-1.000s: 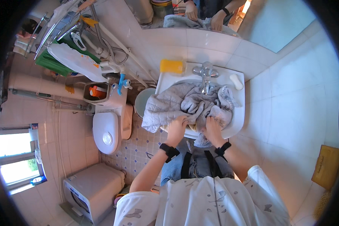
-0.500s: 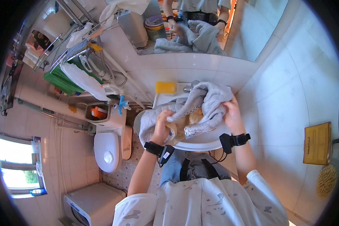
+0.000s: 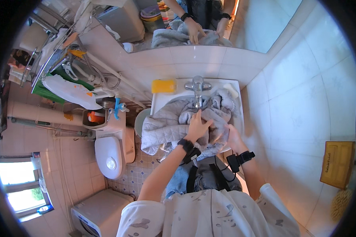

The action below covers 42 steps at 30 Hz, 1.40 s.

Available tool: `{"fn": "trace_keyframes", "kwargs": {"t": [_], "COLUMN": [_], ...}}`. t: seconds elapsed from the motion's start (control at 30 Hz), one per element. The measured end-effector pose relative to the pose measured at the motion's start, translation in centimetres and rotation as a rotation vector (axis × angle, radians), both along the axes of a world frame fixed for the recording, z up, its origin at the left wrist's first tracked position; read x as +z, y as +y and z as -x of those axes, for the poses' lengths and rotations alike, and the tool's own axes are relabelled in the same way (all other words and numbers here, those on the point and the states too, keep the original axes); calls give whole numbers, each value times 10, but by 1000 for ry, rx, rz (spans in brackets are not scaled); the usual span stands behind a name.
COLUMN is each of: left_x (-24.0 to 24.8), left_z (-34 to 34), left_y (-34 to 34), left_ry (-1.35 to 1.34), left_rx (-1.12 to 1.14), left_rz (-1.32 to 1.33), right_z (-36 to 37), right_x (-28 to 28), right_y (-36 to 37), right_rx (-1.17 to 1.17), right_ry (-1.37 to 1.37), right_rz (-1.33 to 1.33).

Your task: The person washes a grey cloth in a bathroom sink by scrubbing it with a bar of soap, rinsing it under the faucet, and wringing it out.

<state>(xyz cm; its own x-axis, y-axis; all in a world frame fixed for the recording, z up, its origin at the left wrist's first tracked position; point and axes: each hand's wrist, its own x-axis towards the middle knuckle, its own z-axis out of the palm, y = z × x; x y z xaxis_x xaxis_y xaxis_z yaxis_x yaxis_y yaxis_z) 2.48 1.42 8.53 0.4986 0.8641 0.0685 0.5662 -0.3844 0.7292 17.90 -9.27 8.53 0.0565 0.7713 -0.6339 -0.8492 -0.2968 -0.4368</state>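
Observation:
A grey quilted garment (image 3: 166,127) lies bunched in the white sink (image 3: 240,110), part of it hanging over the left and front rim. My left hand (image 3: 199,127) rests on the cloth just below the chrome faucet (image 3: 198,89), its fingers stretched out and apart. At the right side of the basin, my right hand (image 3: 235,140) grips a fold of the same garment between thumb and fingers. Some of the right fingertips are hidden by the fabric. Each wrist wears a black strap with a small box.
Behind the basin's left corner sits a yellow box-shaped thing (image 3: 164,86); a pale bar-shaped item (image 3: 230,90) lies at the right corner. A mirror (image 3: 257,23) spans the wall above. Left stand a toilet (image 3: 108,156), a blue tap (image 3: 118,107) and a wire rack (image 3: 53,65).
The raised part of the garment has come down into the sink, uncovering the faucet. My left hand has moved right and loosened its grip; my right hand has moved lower.

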Motion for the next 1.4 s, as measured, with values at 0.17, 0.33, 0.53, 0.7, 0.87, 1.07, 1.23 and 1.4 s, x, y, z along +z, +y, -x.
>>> {"fn": "trace_keyframes", "kwargs": {"t": [0.17,0.33,0.53,0.7,0.87,1.07,1.23,1.4], "left_x": [-7,-31,-32,-18,-35,-12,-17,-9], "left_z": [-40,-40,-16,-13,-12,-13,-9,-27], "left_y": [-1,-30,-27,-3,-27,-32,7,-36], "left_ry": [-122,-444,-393,-430,-317,-344,-457,-275], "left_rx": [101,342,347,442,305,348,403,276], "left_rz": [457,890,958,1193,823,960,1268,798], "right_z": [8,37,40,61,35,32,58,19], "right_x": [15,23,-4,3,5,1,11,0], "right_y": [20,46,44,47,63,60,53,57], "right_rx": [-272,-209,104,160,273,395,206,265], "right_ry": [-635,-1219,-1085,-1316,-1193,-1121,-1315,-1196], "right_rz": [47,-101,-91,-317,-218,-162,-333,-208]}}
